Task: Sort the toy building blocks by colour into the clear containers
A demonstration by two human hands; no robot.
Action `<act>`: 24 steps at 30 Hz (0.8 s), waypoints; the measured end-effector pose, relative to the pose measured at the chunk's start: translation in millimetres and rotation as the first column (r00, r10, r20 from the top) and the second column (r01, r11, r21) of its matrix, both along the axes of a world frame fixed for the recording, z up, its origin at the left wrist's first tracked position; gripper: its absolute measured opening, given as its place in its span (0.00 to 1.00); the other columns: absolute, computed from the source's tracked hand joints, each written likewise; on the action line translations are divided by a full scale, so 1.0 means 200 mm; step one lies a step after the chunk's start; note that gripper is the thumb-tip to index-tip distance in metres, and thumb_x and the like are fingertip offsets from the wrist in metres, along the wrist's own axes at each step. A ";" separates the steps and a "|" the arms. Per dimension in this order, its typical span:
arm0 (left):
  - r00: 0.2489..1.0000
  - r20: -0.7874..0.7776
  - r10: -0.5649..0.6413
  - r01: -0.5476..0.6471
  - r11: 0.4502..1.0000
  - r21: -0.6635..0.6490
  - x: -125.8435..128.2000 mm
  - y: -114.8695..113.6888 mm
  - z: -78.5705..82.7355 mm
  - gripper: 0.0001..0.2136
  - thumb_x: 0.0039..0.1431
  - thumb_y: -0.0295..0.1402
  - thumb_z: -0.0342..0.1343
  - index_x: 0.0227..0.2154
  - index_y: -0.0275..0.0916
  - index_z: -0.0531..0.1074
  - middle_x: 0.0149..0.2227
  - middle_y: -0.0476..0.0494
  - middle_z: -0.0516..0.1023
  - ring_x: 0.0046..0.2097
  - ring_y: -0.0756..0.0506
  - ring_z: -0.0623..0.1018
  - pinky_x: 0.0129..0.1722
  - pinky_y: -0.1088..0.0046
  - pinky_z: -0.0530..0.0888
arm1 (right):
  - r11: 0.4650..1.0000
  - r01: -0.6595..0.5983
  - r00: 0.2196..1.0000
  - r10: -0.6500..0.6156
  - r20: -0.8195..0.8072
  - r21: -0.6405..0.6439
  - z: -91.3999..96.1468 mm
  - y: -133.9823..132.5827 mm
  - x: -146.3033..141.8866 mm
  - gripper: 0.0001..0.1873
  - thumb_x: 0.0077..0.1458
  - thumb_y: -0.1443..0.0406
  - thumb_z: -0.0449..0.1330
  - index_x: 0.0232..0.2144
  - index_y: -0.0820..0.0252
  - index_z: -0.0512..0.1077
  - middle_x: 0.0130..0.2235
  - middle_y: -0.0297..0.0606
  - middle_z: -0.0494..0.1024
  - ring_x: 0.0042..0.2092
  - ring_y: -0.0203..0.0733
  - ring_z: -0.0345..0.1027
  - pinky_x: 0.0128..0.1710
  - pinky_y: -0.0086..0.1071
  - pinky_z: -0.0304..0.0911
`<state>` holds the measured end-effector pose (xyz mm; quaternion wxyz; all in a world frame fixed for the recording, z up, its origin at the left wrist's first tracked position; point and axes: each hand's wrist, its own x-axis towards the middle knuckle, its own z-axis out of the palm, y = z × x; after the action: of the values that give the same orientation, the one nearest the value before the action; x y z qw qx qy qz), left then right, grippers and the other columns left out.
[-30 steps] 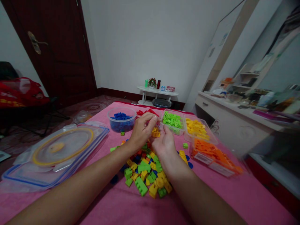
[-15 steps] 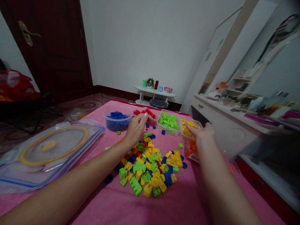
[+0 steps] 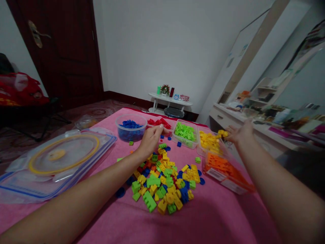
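Note:
My left hand (image 3: 150, 139) hovers over the back of a mixed pile of toy building bricks (image 3: 165, 184), its fingers curled together. What lies inside that grip, if anything, is hidden. At the right, my right hand (image 3: 238, 133) is slightly blurred beside the clear box of yellow bricks (image 3: 209, 142). A few yellow bricks (image 3: 222, 134) show at its fingertips, by the box's right rim. Nearer me, a clear box of orange bricks (image 3: 223, 166) sits below my right wrist.
Blue bricks fill a round tub (image 3: 130, 127); red bricks (image 3: 159, 122) and light green bricks (image 3: 185, 132) lie in clear boxes beside it. Plastic bags and lids (image 3: 63, 156) are stacked at the left on the pink cloth (image 3: 198, 220). A white dresser (image 3: 228, 118) stands at the right.
My right hand has moved right from over the yellow box to its outer side, with yellow bricks now showing at its fingers. The left hand stays nearly in place; the view has shifted slightly.

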<state>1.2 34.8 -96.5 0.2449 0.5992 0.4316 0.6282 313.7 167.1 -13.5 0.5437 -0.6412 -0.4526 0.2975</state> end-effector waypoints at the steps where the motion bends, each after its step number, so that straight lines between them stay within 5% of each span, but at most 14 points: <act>1: 1.000 -0.007 -0.003 0.003 1.000 -0.007 0.00 0.00 0.00 0.22 0.62 0.43 0.41 0.31 0.34 0.76 0.34 0.42 0.79 0.38 0.47 0.77 0.42 0.73 0.71 | 0.999 0.021 0.998 -0.024 -0.062 -0.036 0.00 -0.01 -0.01 0.43 0.57 0.47 0.24 0.35 0.70 0.70 0.39 0.59 0.70 0.44 0.46 0.67 0.42 0.46 0.59; 5: 0.998 -0.057 -0.008 0.006 1.000 -0.029 -0.01 0.02 -0.03 0.22 0.62 0.42 0.41 0.29 0.34 0.76 0.33 0.43 0.79 0.36 0.47 0.76 0.39 0.74 0.71 | 0.999 -0.011 0.994 0.015 -0.110 0.036 -0.01 -0.07 -0.07 0.25 0.58 0.49 0.42 0.30 0.61 0.69 0.42 0.46 0.72 0.44 0.40 0.66 0.45 0.40 0.60; 8: 0.994 -0.108 -0.033 0.026 0.998 -0.064 -0.01 0.04 -0.08 0.21 0.61 0.43 0.41 0.28 0.34 0.75 0.31 0.44 0.78 0.35 0.47 0.76 0.37 0.75 0.70 | 0.984 -0.147 0.986 0.153 -0.058 0.106 -0.02 -0.18 -0.13 0.09 0.51 0.60 0.57 0.31 0.60 0.71 0.41 0.40 0.74 0.39 0.36 0.68 0.38 0.31 0.64; 10: 0.981 -0.179 -0.070 0.052 0.993 -0.103 -0.01 0.05 -0.11 0.20 0.60 0.42 0.43 0.28 0.34 0.75 0.31 0.45 0.78 0.35 0.47 0.75 0.36 0.75 0.69 | 0.952 -0.298 0.955 0.295 0.039 0.071 -0.03 -0.29 -0.17 0.08 0.47 0.63 0.61 0.30 0.61 0.72 0.37 0.40 0.75 0.36 0.36 0.69 0.33 0.28 0.64; 13: 0.933 -0.345 -0.101 0.040 0.983 -0.178 -0.02 0.06 -0.17 0.18 0.58 0.40 0.44 0.27 0.34 0.75 0.27 0.47 0.77 0.31 0.48 0.73 0.31 0.76 0.66 | 0.819 -0.542 0.761 0.574 0.303 -0.189 -0.07 -0.48 -0.24 0.15 0.47 0.58 0.60 0.34 0.62 0.72 0.34 0.41 0.76 0.30 0.37 0.69 0.26 0.28 0.63; 16: 0.874 -0.471 -0.115 0.010 0.976 -0.220 -0.02 0.07 -0.22 0.16 0.56 0.38 0.47 0.26 0.33 0.75 0.24 0.48 0.74 0.27 0.50 0.70 0.26 0.77 0.62 | 0.678 -0.603 0.445 0.723 0.529 -0.421 -0.16 -0.70 -0.29 0.25 0.43 0.56 0.62 0.44 0.60 0.71 0.37 0.43 0.76 0.31 0.41 0.70 0.27 0.33 0.65; 20: 0.860 -0.491 -0.139 0.029 0.974 -0.225 -0.01 0.08 -0.24 0.14 0.55 0.35 0.48 0.30 0.33 0.76 0.28 0.45 0.76 0.29 0.50 0.71 0.28 0.76 0.63 | 0.681 -0.561 0.204 0.665 0.719 -0.470 -0.33 -1.00 -0.34 0.48 0.32 0.57 0.68 0.59 0.52 0.59 0.58 0.48 0.63 0.53 0.58 0.63 0.47 0.44 0.63; 24: 0.859 -0.486 -0.161 0.047 0.970 -0.238 -0.01 0.08 -0.25 0.13 0.53 0.35 0.49 0.30 0.32 0.76 0.28 0.45 0.76 0.29 0.50 0.71 0.28 0.77 0.64 | 0.671 -0.551 0.136 0.658 0.740 -0.496 -0.48 -1.20 -0.45 0.58 0.34 0.56 0.68 0.64 0.43 0.42 0.65 0.48 0.45 0.51 0.59 0.66 0.45 0.45 0.65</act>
<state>-0.7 49.9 -145.5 0.2219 0.7339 0.5134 0.3853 223.0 -72.9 -110.5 0.0208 -0.4827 -0.8655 0.1324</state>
